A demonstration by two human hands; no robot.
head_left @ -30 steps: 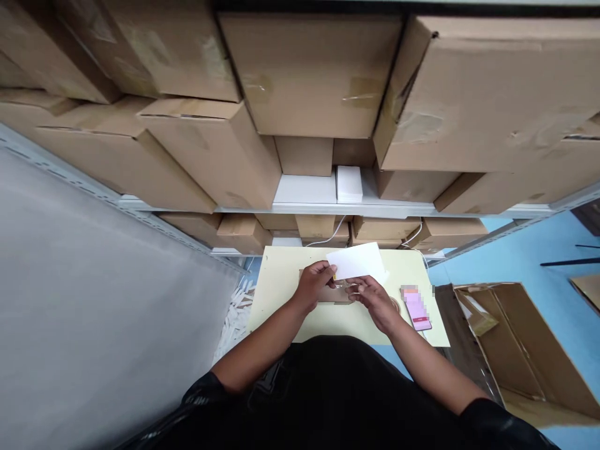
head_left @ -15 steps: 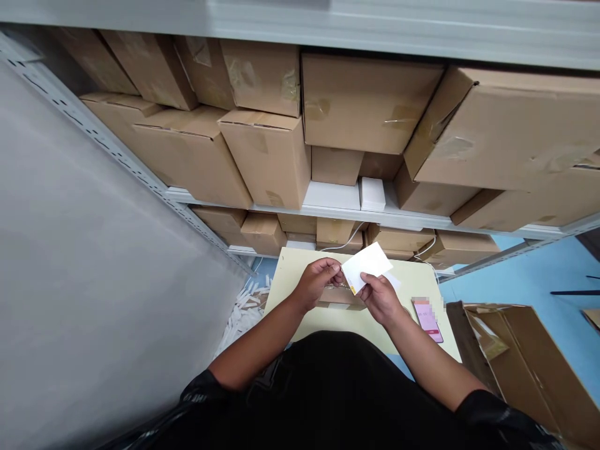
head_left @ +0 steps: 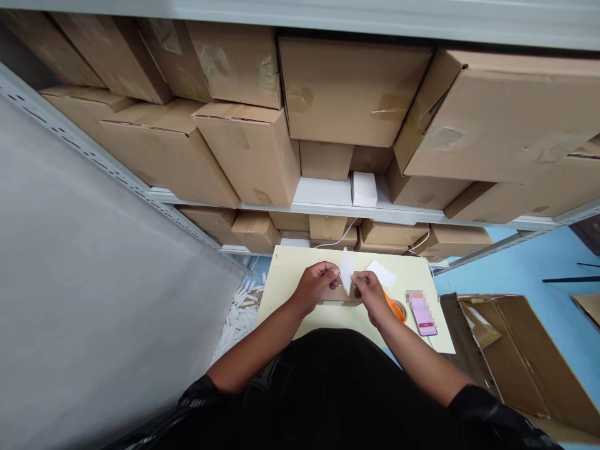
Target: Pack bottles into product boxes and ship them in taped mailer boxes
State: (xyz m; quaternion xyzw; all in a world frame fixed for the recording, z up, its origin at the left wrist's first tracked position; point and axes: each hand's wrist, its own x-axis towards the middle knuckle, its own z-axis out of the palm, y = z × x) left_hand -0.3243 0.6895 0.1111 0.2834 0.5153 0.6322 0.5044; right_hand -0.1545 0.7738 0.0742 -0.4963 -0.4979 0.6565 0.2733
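Observation:
A small white slip of paper stands nearly edge-on between my two hands, above the table. My left hand is closed in a pinch at the slip's left edge. On the other side, the thumb and fingers of my right hand pinch its right edge. Below them a brown cardboard box lies on the pale yellow table, partly covered by my hands. Another white sheet lies flat just beyond my right hand. An orange tape dispenser sits beside my right wrist.
A phone with a pink screen lies at the table's right side. Shelves behind hold several cardboard boxes and a small white box. An open carton stands right; white scraps litter the floor left.
The white slip has turned from facing me to nearly edge-on, and my right hand has shifted to its right edge. The orange tape dispenser and the flat white sheet show more fully.

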